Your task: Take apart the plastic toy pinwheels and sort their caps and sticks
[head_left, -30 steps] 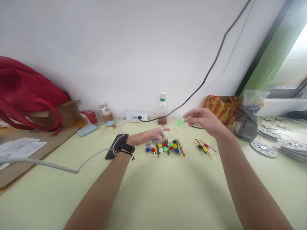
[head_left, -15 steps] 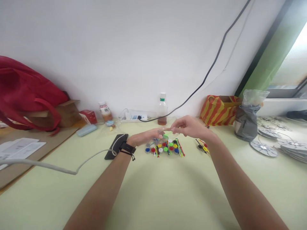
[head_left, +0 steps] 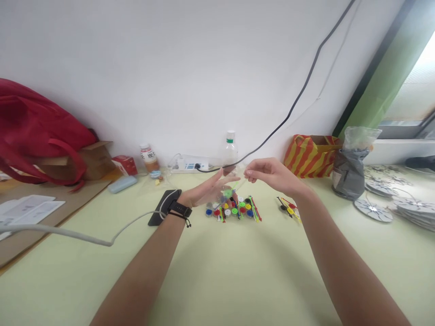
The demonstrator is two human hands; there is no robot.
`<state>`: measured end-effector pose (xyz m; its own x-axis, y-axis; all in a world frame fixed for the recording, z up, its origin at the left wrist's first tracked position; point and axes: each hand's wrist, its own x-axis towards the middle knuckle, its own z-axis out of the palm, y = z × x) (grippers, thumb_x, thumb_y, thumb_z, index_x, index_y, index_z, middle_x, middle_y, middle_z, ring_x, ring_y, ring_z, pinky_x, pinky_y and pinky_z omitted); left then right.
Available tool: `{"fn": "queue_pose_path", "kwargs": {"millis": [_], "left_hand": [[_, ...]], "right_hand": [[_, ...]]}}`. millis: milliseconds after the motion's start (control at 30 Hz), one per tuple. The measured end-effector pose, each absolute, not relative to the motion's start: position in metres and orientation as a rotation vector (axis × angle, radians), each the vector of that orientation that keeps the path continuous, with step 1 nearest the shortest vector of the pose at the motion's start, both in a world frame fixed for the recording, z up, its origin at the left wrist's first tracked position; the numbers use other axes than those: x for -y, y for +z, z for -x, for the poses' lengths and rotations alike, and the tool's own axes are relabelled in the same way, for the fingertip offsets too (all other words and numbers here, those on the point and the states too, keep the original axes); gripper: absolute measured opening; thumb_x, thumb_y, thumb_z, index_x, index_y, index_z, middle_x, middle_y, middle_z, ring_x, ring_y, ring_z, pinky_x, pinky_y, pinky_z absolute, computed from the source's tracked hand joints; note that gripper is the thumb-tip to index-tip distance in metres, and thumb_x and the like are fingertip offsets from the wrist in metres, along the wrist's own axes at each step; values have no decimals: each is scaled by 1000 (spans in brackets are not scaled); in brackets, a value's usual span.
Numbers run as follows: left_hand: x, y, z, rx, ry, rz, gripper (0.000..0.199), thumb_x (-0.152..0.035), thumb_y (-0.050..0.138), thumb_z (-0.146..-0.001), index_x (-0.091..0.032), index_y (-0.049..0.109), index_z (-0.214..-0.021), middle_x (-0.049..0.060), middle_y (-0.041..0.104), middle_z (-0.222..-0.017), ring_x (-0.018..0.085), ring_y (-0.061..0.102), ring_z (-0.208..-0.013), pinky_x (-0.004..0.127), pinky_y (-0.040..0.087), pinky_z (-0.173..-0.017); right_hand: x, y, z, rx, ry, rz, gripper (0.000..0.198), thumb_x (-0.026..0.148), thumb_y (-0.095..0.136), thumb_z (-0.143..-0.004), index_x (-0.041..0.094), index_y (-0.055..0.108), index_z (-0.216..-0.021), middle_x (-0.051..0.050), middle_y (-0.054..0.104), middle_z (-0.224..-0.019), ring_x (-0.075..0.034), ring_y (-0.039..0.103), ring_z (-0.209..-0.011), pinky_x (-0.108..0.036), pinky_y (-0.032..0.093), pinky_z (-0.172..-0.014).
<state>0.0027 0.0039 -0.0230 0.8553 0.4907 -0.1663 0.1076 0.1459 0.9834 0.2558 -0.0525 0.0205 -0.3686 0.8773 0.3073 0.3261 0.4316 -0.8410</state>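
My left hand [head_left: 203, 189] has its fingers stretched out and apart, with clear film against or around them; I cannot tell whether they are inside it. My right hand [head_left: 263, 174] pinches the edge of this clear plastic bag [head_left: 239, 184]. A light green disc [head_left: 227, 193] and something blue show at the bag, between the hands. Just below on the table lie rows of small coloured discs [head_left: 234, 211] in red, blue, yellow, white and green. Thin coloured arrow-tipped sticks [head_left: 255, 209] lie among and beside them.
A few more discs and sticks [head_left: 289, 208] lie to the right. Behind the hands are a bottle [head_left: 230, 147], a power strip [head_left: 190, 165] and a hanging black cable [head_left: 302, 88]. A black phone-like slab [head_left: 159, 213] with a cable lies left; stacked grey discs [head_left: 374, 209] stand far right.
My left hand's fingers have spread and lifted against the clear bag. My right hand has moved slightly up, still pinching its edge, and the green disc shows more plainly.
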Motion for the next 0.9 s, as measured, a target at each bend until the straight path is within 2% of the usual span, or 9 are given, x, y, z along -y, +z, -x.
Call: {"fn": "queue_pose_path", "kwargs": {"millis": [133, 300, 367, 433, 500, 567, 667, 733, 900], "left_hand": [[-9, -27, -6, -522, 260, -1357, 73, -75, 35, -94, -22, 53, -140, 10, 65, -91, 19, 55, -69, 33, 39, -65], [-17, -36, -9, -598, 435, -1317, 45, -54, 51, -97, -16, 65, -118, 5, 61, -81, 14, 53, -65, 27, 40, -59], [-21, -39, -8, -640, 487, -1267, 39, -50, 55, -96, -15, 66, -110, 6, 62, -83, 15, 56, -68, 26, 44, -61], [-24, -42, -6, -668, 522, -1213, 34, -47, 60, -94, -15, 66, -106, 6, 62, -87, 15, 59, -73, 27, 48, -65], [-25, -44, -5, -673, 548, -1197, 32, -44, 65, -91, -16, 65, -108, 6, 63, -91, 16, 61, -76, 28, 52, -70], [-25, -45, -5, -669, 563, -1231, 34, -40, 71, -89, -17, 64, -112, 6, 64, -94, 16, 62, -78, 30, 54, -74], [-24, -45, -5, -699, 549, -1297, 39, -36, 77, -85, -18, 62, -116, 8, 67, -100, 17, 66, -84, 36, 56, -85], [-23, -45, -4, -721, 518, -1326, 42, -35, 81, -83, -19, 60, -117, 10, 70, -105, 20, 69, -89, 39, 55, -91], [-22, -41, -2, -756, 465, -1425, 51, -38, 85, -78, -20, 62, -119, 14, 72, -114, 24, 73, -94, 39, 55, -89]], "right_hand": [[53, 23, -259, 1867, 832, 1032, 33, 52, 68, -87, 20, 71, -92, -6, 72, -91, -19, 65, -86, -33, 52, -83], [34, 7, -296, 1845, 530, 1379, 32, 48, 52, -97, 21, 68, -102, -8, 72, -101, -18, 65, -78, -30, 51, -68], [20, -11, -320, 1945, 336, 1691, 23, 39, 59, -92, 19, 69, -95, -9, 73, -98, -20, 65, -81, -30, 49, -69], [8, -31, -341, 2063, 296, 1994, 18, 35, 71, -80, 18, 70, -87, -11, 73, -98, -23, 66, -87, -30, 49, -70], [0, -50, -355, 2114, 462, 2160, 23, 38, 76, -73, 18, 72, -85, -11, 74, -100, -24, 68, -84, -30, 49, -66], [-4, -63, -361, 2115, 682, 2227, 23, 36, 79, -68, 18, 73, -82, -9, 75, -89, -23, 69, -75, -29, 49, -59], [-6, -74, -361, 2099, 838, 2231, 15, 25, 78, -62, 18, 72, -74, -6, 72, -69, -21, 69, -64, -28, 49, -56], [-6, -75, -359, 2082, 884, 2217, 12, 19, 77, -61, 18, 71, -71, -4, 71, -63, -21, 70, -63, -27, 51, -57], [-2, -62, -361, 1990, 966, 2137, 11, 19, 74, -68, 17, 70, -78, -7, 76, -74, -21, 75, -70, -26, 56, -67]]}}
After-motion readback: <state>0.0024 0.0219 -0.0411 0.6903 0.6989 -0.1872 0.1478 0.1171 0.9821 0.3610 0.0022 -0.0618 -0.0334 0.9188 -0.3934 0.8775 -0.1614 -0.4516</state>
